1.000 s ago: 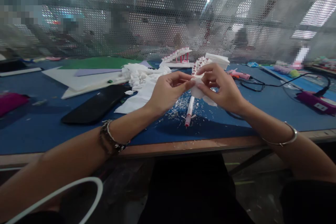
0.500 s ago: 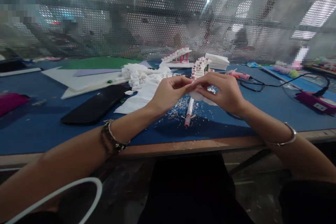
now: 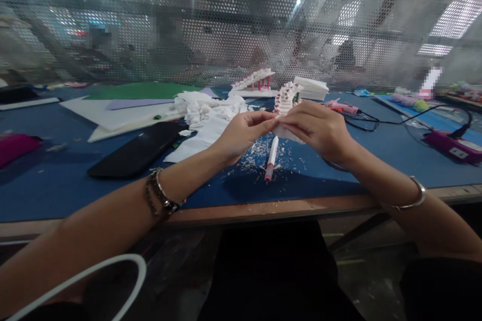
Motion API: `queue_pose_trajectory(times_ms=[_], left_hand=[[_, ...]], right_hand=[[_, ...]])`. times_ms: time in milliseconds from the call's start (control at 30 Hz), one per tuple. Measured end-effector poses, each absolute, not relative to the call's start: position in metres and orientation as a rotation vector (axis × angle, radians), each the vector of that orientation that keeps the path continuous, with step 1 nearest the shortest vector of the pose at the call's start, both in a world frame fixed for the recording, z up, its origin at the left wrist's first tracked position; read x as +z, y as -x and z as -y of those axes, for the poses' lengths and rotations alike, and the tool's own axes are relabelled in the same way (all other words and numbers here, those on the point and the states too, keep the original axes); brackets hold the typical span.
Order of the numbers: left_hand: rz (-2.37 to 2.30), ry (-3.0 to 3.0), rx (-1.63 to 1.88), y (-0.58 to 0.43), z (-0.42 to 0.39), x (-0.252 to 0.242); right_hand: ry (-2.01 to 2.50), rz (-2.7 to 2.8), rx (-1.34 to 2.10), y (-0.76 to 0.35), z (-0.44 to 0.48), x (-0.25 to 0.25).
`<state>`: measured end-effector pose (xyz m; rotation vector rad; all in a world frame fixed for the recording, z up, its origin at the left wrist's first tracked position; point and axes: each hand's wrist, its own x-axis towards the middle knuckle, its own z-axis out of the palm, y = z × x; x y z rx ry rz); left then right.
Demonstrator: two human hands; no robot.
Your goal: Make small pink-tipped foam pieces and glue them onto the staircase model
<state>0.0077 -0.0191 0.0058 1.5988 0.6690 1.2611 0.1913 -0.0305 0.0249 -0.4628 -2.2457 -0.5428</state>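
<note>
My left hand and my right hand meet above the blue table, fingertips pinched together. Between them is a thin piece of white tissue paper, partly hidden by my right fingers. Below it lies a white marker pen with a reddish end, among small white shavings. Just behind my hands stands a small white model staircase with dark red bits along it. A crumpled heap of white tissue rests beyond my left hand.
A black phone lies left, near white and green sheets. Farther back stands a second white model on red posts. To the right are a pink glue gun, its cable and a purple power strip. Perforated metal mesh rises behind.
My right fingers have closed in more tightly around the tissue paper, and less of it shows. My left hand has shifted only slightly; the things on the table have stayed put.
</note>
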Motion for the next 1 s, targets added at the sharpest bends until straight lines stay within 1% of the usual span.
queue_pose_trajectory(times_ms=[100,167,233,367,467,1000], left_hand=[[-0.659,-1.6,1.242,-0.008,0.019,0.007],[-0.649,-1.612,1.231,-0.008,0.019,0.007],[-0.641,-1.622,1.222,-0.007,0.018,0.006],[-0.637,-1.614,1.197,-0.006,0.016,0.005],[-0.658,-1.652,1.194,-0.005,0.016,0.004],[-0.767,-1.839,1.149,-0.004,0.018,0.005]], right_hand=[[0.474,2.271,-0.575,-0.192,0.031,0.025],[0.476,2.295,-0.528,-0.192,0.032,0.027],[0.502,2.312,-0.409,-0.192,0.033,0.03],[0.622,2.331,-0.061,-0.192,0.034,0.035],[0.663,2.317,0.063,-0.193,0.033,0.036],[0.576,2.417,-0.197,-0.196,0.038,0.043]])
